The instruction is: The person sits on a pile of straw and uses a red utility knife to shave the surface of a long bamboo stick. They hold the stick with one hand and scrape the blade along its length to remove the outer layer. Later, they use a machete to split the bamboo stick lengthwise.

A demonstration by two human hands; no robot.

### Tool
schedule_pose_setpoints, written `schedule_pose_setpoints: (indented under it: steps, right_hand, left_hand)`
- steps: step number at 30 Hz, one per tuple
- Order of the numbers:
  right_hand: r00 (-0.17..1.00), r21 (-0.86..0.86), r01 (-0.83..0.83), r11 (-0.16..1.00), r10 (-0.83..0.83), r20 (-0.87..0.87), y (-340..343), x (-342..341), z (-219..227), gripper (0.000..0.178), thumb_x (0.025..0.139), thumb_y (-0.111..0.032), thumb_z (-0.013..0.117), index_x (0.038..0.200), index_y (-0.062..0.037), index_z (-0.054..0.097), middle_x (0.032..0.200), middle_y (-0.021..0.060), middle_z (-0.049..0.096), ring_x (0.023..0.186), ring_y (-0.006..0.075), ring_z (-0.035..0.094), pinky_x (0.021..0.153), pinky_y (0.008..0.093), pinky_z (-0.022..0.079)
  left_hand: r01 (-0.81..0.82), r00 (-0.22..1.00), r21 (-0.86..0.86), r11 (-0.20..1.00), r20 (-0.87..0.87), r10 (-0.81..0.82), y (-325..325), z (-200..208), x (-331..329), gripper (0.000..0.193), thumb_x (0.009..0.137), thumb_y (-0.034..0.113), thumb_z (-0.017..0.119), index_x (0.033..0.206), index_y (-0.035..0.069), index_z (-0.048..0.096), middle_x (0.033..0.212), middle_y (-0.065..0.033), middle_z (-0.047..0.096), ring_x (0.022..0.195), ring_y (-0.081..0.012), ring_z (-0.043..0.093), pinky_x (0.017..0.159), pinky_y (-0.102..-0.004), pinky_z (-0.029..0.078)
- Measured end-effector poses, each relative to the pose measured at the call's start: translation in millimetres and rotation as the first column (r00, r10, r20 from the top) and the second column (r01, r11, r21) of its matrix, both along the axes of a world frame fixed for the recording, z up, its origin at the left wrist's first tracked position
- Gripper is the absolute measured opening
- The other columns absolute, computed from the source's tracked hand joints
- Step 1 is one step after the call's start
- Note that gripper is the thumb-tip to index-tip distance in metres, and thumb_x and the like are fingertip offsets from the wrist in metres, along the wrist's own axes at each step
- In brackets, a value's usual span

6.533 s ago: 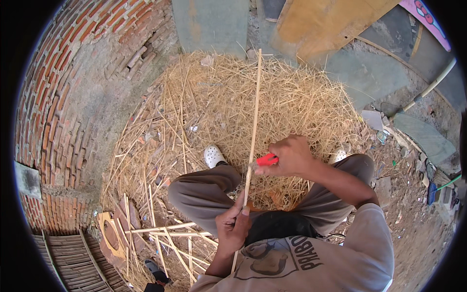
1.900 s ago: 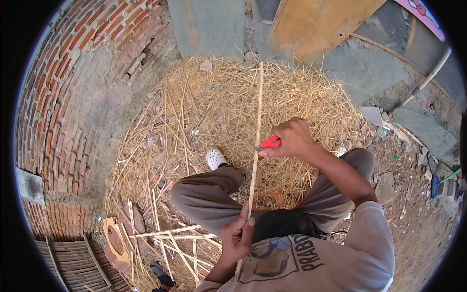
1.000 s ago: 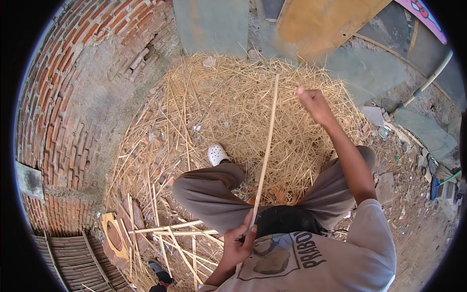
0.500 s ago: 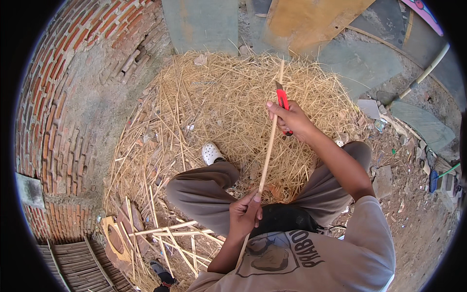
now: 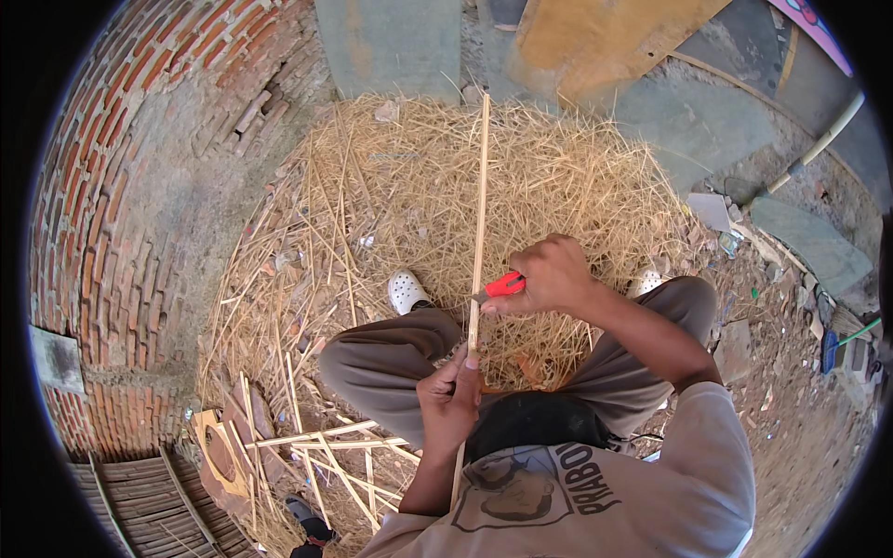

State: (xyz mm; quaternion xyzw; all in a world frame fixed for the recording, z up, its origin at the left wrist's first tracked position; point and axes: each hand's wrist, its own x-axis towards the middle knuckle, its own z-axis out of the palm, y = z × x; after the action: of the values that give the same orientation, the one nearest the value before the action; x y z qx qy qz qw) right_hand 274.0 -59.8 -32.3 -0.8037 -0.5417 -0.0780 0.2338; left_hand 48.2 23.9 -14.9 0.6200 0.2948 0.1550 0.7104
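Note:
A long, thin, pale bamboo strip [image 5: 481, 195] stands nearly straight away from me, its near end running down past my left forearm. My left hand [image 5: 449, 395] is closed around its lower part, with the thumb lying along it. In my right hand [image 5: 551, 276] is a red utility knife [image 5: 505, 285], gripped in the fist. Its dark blade points left and meets the strip a little above my left hand. The right thumb is beside the strip, under the knife.
A heap of straw-like shavings [image 5: 577, 186] spreads before my crossed legs. More pale strips [image 5: 344, 446] lie at the lower left, near a wooden piece with a round hole [image 5: 223, 456]. A brick wall [image 5: 121, 232] rises on the left; flat grey panels [image 5: 391, 46] stand at the back.
My right hand has moved down and turned, bringing the knife blade from pointing away to the strip. The strip's far end has swung left. My left hand has shifted slightly left.

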Motion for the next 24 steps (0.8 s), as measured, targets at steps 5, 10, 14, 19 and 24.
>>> schedule_pose_setpoints:
  steps: [5,10,14,19,24]
  right_hand:
    - [0.982,-0.012,0.189,0.982,-0.189,-0.024,0.1,30.1,-10.0,0.07,0.065,-0.078,0.064,0.051,-0.0105,0.057,0.043,0.0052,0.05,0.039,0.0246,0.053,0.044,0.0364,0.043]
    - [0.957,-0.068,0.27,0.96,-0.276,-0.087,-0.9,44.0,-14.9,0.076,0.069,-0.083,0.055,0.058,-0.0093,0.064,0.048,0.0084,0.055,0.048,0.0269,0.06,0.048,0.0388,0.047]
    - [0.885,-0.154,0.408,0.9,-0.431,-0.178,-8.1,69.5,-7.6,0.076,0.073,-0.082,0.052,0.059,-0.0086,0.065,0.048,0.0087,0.054,0.049,0.0273,0.06,0.048,0.0403,0.047]
    - [0.88,-0.097,0.432,0.896,-0.443,-0.173,-10.2,78.1,-12.5,0.078,0.073,-0.082,0.051,0.059,-0.0074,0.065,0.048,0.0094,0.055,0.05,0.027,0.06,0.049,0.0409,0.047]
    - [0.853,-0.068,0.494,0.867,-0.498,-0.156,-13.6,98.1,-3.8,0.078,0.073,-0.083,0.051,0.059,-0.0077,0.065,0.05,0.0104,0.056,0.051,0.0273,0.059,0.05,0.0408,0.046]
  left_hand:
    - [0.011,0.999,0.163,0.987,0.028,-0.016,-7.5,1.6,-7.3,0.025,0.098,0.012,0.055,0.118,0.0,0.065,0.06,0.0097,0.042,0.053,0.0017,0.034,0.047,-0.0169,0.026]
    - [0.028,1.0,0.079,0.996,-0.008,-0.028,-15.3,5.3,-18.6,0.024,0.097,0.009,0.056,0.117,-0.001,0.065,0.062,0.01,0.044,0.055,0.0022,0.035,0.047,-0.0167,0.026]
    - [0.12,0.99,-0.015,0.993,-0.068,-0.121,-25.8,5.3,-38.2,0.026,0.097,0.008,0.056,0.12,-0.001,0.064,0.061,0.0097,0.045,0.054,0.0018,0.036,0.047,-0.0171,0.027]
    - [0.16,0.984,0.025,0.987,-0.083,-0.157,-24.3,5.8,-46.2,0.027,0.097,0.007,0.057,0.121,-0.001,0.063,0.061,0.0089,0.046,0.053,0.0015,0.037,0.047,-0.0175,0.028]
    - [0.172,0.983,-0.01,0.985,-0.071,-0.172,-26.2,4.9,-59.7,0.027,0.097,0.007,0.056,0.122,-0.001,0.063,0.06,0.0081,0.047,0.053,0.0014,0.037,0.047,-0.0177,0.028]
